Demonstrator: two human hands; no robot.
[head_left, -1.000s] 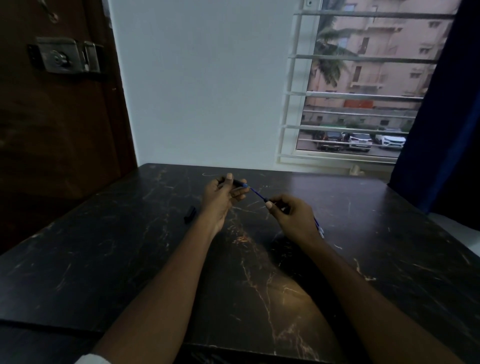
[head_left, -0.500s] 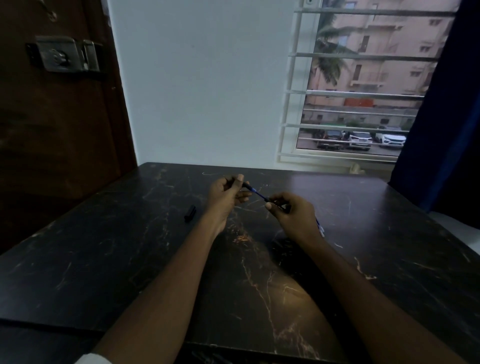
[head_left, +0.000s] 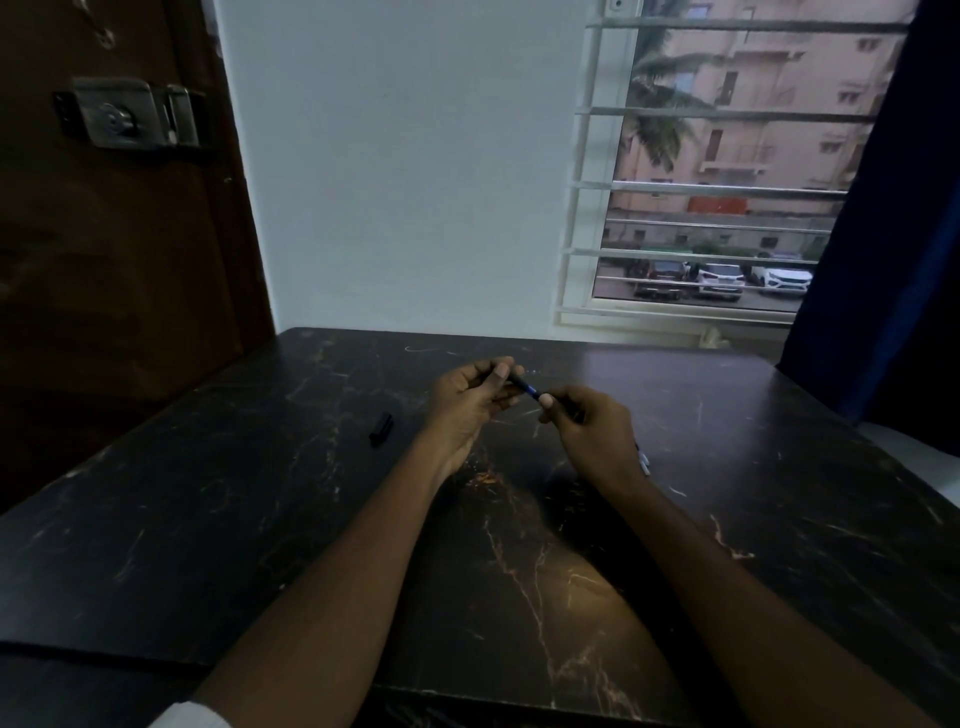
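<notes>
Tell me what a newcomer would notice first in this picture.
Two hands meet mid-table: the left hand and right hand both pinch a slim blue pen between them. A small black piece lies on the dark marble table to their left, and a barred window glows at the upper right.

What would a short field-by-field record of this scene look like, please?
Setting: dark marbled table beside a barred window
Left hand: pinches the dark far end of the pen
Right hand: pinches the pen further along; a pale end sticks out past the wrist
Pen: slim, blue, held above the table between both hands
Loose item: black cap lying on the table, left of the left hand, untouched
Unclear: whether the pen is being assembled or taken apart
</notes>
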